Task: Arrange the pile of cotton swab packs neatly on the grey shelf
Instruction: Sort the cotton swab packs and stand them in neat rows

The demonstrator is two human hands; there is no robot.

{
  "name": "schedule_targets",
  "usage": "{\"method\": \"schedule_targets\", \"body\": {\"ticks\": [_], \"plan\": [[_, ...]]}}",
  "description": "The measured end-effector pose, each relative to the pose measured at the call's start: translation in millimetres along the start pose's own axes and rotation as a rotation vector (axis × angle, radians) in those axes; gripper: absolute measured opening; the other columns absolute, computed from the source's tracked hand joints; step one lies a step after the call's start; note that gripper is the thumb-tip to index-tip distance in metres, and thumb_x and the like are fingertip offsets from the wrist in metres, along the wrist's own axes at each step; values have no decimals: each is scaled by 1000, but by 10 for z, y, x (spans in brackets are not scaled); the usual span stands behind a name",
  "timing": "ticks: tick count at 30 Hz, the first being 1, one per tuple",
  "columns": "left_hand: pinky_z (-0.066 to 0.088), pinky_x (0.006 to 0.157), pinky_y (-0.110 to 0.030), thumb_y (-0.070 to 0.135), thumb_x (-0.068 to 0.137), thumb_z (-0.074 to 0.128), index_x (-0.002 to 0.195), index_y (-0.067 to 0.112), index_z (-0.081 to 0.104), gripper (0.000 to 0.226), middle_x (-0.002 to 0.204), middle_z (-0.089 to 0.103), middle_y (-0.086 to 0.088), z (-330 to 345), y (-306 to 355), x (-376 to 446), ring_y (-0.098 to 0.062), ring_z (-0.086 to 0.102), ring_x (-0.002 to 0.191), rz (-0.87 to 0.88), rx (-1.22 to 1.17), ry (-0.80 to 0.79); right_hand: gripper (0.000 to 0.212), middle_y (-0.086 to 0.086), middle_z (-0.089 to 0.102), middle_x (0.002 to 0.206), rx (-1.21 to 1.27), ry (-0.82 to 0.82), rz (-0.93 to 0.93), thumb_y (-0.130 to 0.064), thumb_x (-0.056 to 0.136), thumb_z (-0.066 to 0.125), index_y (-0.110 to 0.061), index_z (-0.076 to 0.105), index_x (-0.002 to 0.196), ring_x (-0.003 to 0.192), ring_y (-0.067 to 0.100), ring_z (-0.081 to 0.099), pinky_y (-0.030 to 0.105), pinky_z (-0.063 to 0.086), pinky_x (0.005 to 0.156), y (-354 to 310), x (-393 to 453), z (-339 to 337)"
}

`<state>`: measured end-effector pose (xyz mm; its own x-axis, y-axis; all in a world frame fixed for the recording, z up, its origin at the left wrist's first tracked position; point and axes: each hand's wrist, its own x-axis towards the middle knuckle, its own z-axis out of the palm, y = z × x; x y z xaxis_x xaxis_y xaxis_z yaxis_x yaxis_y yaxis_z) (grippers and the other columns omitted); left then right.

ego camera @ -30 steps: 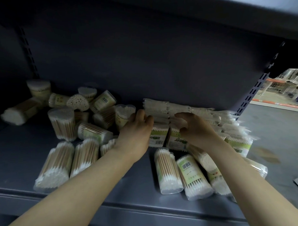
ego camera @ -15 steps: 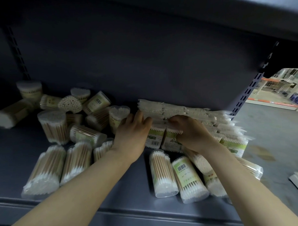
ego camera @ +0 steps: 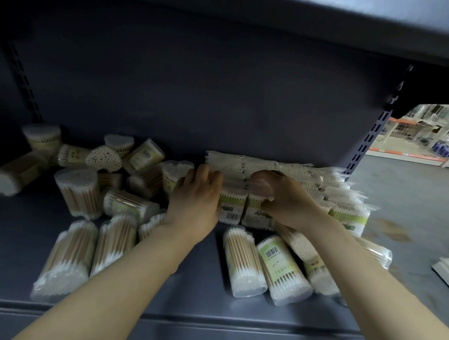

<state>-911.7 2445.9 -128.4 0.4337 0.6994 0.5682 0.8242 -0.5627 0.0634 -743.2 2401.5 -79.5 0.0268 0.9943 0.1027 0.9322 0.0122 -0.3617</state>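
Observation:
A row of flat bagged cotton swab packs (ego camera: 266,168) is stacked against the back wall of the grey shelf (ego camera: 187,295). My left hand (ego camera: 194,201) lies against the left end of that stack, fingers fairly straight and touching it. My right hand (ego camera: 283,195) has its fingers curled over the front of the stack's middle, gripping the bagged packs. Two green-labelled packs (ego camera: 232,207) stand on end between my hands. Several round swab tubs (ego camera: 282,267) lie on their sides in front of the stack.
A loose heap of swab tubs (ego camera: 104,179) fills the shelf's left half, some upright, some toppled. Two long packs (ego camera: 68,259) lie near the front edge at left. A slotted upright (ego camera: 370,139) bounds the shelf at right, with grey floor (ego camera: 410,194) beyond it.
Both hands have closed in on the bagged stack, with the right hand's fingers curling further over its front. The view shifted slightly left and back.

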Motion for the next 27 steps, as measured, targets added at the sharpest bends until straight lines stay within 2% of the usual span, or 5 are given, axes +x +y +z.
{"method": "schedule_targets", "body": {"ticks": [8,12,15,19,27], "plan": [[42,49,-32,3,52,59,84,2,59,32,81,58,-20,-195,-283,-113,-39,58,67,-144,-109,127,47,0,50,131,46,143,-54,-6,86,50,-24,48,129,111,18,52,21,36,81,-227,-33,27],[45,62,-43,3,69,62,88,3,60,19,93,57,-23,-307,-525,-167,-43,56,84,-271,-89,63,42,0,52,129,83,177,-50,-8,87,50,-22,51,127,107,19,55,23,38,86,-369,-6,92],[43,70,-37,16,84,55,101,11,58,18,104,61,-13,-396,-696,-221,-35,55,95,-334,-102,-25,42,-1,52,130,105,180,-42,-9,87,48,-23,51,127,114,16,52,20,37,84,-477,41,155],[36,64,-27,21,86,53,103,18,60,19,103,63,-5,-489,-866,-324,-25,57,92,-290,-128,-84,40,-1,52,131,109,190,-33,-11,88,48,-22,52,126,118,16,49,20,35,86,-629,136,235],[45,71,-36,21,80,49,93,15,65,22,102,60,-8,-564,-1101,-404,-32,56,91,-162,-148,-134,37,3,53,130,84,194,-59,-19,89,52,-20,53,127,118,19,48,23,34,91,-946,349,419]]}}
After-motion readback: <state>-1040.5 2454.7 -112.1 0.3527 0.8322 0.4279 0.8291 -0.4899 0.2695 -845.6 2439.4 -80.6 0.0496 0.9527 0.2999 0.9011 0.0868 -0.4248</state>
